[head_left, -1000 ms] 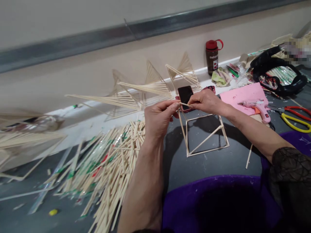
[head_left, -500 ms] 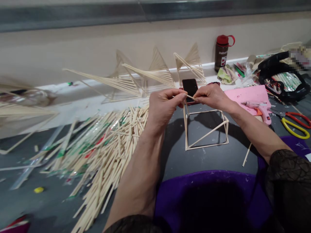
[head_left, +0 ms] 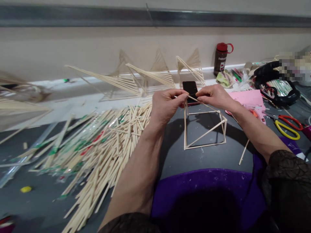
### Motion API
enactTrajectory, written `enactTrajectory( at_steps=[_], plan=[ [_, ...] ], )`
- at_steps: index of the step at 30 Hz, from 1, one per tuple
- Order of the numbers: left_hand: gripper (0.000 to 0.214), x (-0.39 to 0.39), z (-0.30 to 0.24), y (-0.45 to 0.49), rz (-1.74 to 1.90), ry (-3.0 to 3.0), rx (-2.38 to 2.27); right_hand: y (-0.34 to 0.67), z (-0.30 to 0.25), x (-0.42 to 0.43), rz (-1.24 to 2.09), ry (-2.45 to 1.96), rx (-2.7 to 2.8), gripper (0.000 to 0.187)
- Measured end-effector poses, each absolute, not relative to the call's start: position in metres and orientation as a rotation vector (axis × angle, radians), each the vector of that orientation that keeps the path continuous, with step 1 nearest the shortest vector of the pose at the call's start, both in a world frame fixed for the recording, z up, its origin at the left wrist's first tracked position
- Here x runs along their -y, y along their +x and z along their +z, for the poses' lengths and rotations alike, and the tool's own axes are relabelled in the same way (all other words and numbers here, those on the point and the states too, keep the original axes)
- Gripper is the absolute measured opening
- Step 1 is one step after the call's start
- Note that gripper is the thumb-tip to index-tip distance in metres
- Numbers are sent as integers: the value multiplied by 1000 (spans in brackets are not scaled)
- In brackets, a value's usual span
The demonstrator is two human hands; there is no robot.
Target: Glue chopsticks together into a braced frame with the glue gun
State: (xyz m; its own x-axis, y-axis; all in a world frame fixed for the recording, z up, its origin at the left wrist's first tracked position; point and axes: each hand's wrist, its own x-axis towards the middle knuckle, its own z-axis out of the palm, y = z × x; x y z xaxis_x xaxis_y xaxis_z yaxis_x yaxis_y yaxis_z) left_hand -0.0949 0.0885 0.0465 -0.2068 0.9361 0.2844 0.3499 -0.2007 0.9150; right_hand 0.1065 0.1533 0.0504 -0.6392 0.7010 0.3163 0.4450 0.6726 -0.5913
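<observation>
My left hand [head_left: 165, 105] pinches one end of a thin wooden stick [head_left: 205, 105], right at the upper left corner of a small stick frame [head_left: 206, 133]. Thumb and fingertips of my right hand [head_left: 216, 95] are closed on the same stick, a short way to the right. From there the stick slants down to the right toward the frame's far right top. The frame stands on the dark table [head_left: 175, 161], with a diagonal stick across its near side. Just behind my fingers lies a black phone [head_left: 190, 87].
Left of my forearm spreads a heap of wooden sticks [head_left: 121, 149]. Finished stick structures [head_left: 155, 76] line the wall. At right are a bottle [head_left: 220, 61], a pink glue gun [head_left: 258, 111], scissors [head_left: 288, 129], a black headband-like object [head_left: 261, 84] and a loose stick [head_left: 243, 152].
The stick between my hands now shows slanting down past my right fingers toward the frame's right side. Both hands keep their pinch; the view has shifted slightly.
</observation>
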Motion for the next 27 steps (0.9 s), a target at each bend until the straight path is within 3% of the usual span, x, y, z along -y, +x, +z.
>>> enactTrajectory(
  at_steps=[10,19,27],
  plan=[
    [8,-93,42,-98,1449,1526,-1481,159,85,-122,667,-1035,2242,20],
    [7,-97,43,-92,1467,1482,-1471,199,45,-97,793,-1307,1769,20],
    [10,-97,44,-91,1430,1527,-1489,216,10,-82,561,-1693,2260,25]
  ],
)
